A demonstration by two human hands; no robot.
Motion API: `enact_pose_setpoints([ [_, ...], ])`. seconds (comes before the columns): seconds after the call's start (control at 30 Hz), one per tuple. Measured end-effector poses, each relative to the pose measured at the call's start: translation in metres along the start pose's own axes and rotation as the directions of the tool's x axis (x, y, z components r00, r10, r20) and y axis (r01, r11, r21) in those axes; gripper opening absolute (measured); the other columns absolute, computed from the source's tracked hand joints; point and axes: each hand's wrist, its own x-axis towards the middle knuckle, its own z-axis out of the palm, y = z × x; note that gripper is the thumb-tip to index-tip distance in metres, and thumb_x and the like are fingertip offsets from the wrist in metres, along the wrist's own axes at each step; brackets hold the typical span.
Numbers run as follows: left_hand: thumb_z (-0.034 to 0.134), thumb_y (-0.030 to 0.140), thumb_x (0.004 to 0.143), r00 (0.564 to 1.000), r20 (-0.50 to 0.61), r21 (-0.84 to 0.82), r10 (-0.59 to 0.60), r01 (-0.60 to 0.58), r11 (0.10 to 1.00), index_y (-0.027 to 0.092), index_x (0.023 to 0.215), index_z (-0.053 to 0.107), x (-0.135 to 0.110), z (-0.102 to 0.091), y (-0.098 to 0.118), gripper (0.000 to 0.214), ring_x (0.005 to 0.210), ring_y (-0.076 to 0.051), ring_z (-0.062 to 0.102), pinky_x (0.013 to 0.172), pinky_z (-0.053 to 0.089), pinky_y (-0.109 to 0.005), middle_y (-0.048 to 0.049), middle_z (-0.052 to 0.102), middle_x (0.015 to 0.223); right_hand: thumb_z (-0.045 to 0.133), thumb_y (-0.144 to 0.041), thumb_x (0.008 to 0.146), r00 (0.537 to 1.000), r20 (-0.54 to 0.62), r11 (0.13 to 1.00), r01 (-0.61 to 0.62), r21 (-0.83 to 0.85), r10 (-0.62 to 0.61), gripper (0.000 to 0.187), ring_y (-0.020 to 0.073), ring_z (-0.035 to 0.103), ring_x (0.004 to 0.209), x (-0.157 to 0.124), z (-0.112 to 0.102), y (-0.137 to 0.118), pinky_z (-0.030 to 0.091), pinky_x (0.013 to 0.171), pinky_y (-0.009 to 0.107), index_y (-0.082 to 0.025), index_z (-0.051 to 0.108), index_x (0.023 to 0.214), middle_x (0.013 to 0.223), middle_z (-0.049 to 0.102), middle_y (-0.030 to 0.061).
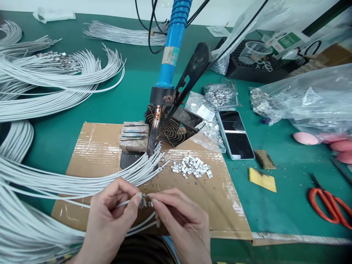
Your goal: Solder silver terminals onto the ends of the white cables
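My left hand pinches the end of a white cable, with a small metal terminal at its thumb tip. Just to the right, my right hand has thumb and forefinger closed on a small silvery metal piece, close to the cable end. A thin wire runs across the right palm. Beyond the hands, a blue-handled soldering iron hangs in a black stand, its tip pointing down over a bundle of white cables. A pile of small metal terminals lies on the cardboard.
A sponge-like block and a black fan sit behind the iron tip. To the right are a phone, a yellow pad, orange-handled scissors and plastic bags. Coiled white cables fill the left side.
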Motion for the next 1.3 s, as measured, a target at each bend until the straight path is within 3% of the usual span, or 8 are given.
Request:
enact_pose_setpoints([
  [0.3,0.082,0.016,0.068,1.0,-0.003,-0.068,0.024,-0.024,0.997,0.022,0.061,0.072,-0.002,0.003,0.001,0.013,0.067,-0.013,0.07,0.064,0.056,-0.015,0.0,0.075,0.073,0.08,-0.028,0.089,0.989,-0.064,0.982,-0.121,0.145,0.131,0.008,0.0099,0.059,0.055,0.004,0.004,-0.004,0.048,0.05,0.019,-0.025,0.085,0.082,0.072,0.068,-0.0003],
  [0.8,0.077,0.014,0.07,0.997,0.006,0.004,0.08,-0.08,0.997,0.022,0.06,0.07,-0.003,0.008,0.003,0.015,0.064,-0.009,0.067,0.06,0.052,-0.01,0.0026,0.074,0.069,0.079,-0.02,0.089,1.0,-0.016,0.998,0.023,-0.051,-0.024,0.017,0.0115,0.062,0.063,0.009,0.002,-0.008,0.051,0.058,0.02,-0.034,0.088,0.089,0.077,0.073,-0.0013],
  [1.3,0.075,0.012,0.071,0.993,-0.002,0.032,0.121,-0.121,0.992,0.023,0.06,0.069,-0.001,0.011,0.002,0.016,0.066,-0.01,0.068,0.061,0.052,-0.011,0.0033,0.073,0.069,0.077,-0.016,0.09,0.996,0.037,0.993,0.079,-0.088,-0.076,0.024,0.0103,0.068,0.067,0.012,-0.003,-0.004,0.053,0.06,0.017,-0.038,0.088,0.094,0.079,0.075,-0.0035],
])
